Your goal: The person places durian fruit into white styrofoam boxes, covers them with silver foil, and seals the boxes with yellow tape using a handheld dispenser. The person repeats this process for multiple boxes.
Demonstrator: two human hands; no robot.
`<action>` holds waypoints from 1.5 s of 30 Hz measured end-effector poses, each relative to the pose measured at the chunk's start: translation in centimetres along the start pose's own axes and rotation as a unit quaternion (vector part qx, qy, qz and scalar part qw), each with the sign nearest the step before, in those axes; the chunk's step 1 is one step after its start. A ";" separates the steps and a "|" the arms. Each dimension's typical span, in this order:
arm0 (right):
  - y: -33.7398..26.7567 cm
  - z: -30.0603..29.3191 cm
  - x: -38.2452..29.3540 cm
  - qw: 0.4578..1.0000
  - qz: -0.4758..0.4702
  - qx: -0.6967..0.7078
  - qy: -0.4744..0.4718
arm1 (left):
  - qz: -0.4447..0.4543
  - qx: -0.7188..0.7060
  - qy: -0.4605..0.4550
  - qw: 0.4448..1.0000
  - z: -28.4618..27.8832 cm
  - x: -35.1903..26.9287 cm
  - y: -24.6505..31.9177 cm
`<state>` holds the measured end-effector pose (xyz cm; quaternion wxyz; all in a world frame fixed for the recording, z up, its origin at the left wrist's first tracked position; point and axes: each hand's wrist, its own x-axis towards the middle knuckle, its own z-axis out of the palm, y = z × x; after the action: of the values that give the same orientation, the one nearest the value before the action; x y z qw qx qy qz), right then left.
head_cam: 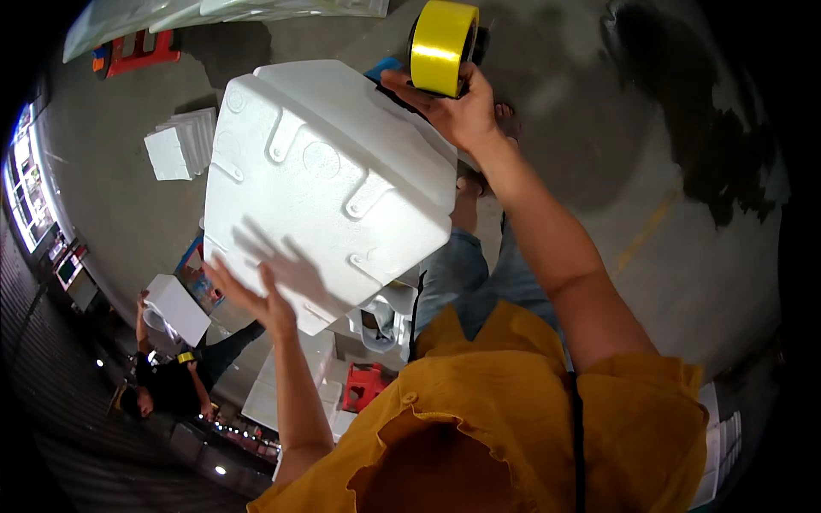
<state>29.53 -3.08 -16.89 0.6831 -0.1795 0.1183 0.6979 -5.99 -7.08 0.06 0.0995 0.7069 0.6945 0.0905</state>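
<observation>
A white foam box (288, 211) fills the middle of the view, tilted, with a broad face bearing moulded slots and round marks turned up towards me. Over its lower left edge my left hand (263, 304) is held with fingers spread and nothing in them. That hand throws a shadow on the foam; whether a fingertip touches the edge is unclear. Beyond the box's upper right side, my right hand (458, 109) grips a wide roll of yellow adhesive tape (439, 48), with dark parts showing behind and beneath it. What supports the box is hidden.
Stacked white foam pieces (179, 144) stand on the concrete floor (564, 141). A red plastic stool (365, 385) is beside more foam boxes (288, 378). At left, another person (170, 385) handles a white box (179, 308). Dark wet patches (712, 128) mark the floor at right.
</observation>
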 end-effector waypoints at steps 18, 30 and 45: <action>-4.7 0.2 1.8 0.991 0.064 -0.114 0.006 | 0.167 0.113 -0.088 0.976 8.1 2.9 11.9; -6.7 9.9 8.7 0.845 0.039 -0.511 -0.152 | 0.139 0.092 -0.103 0.981 7.5 3.1 12.2; -7.5 11.9 10.0 0.737 0.231 -0.598 -0.212 | 0.035 0.122 -0.075 0.989 9.5 4.1 12.2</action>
<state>35.94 11.25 -9.58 0.2598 -0.3655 -0.4338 0.7815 8.41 -3.30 -5.83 0.0610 0.7424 0.6657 -0.0445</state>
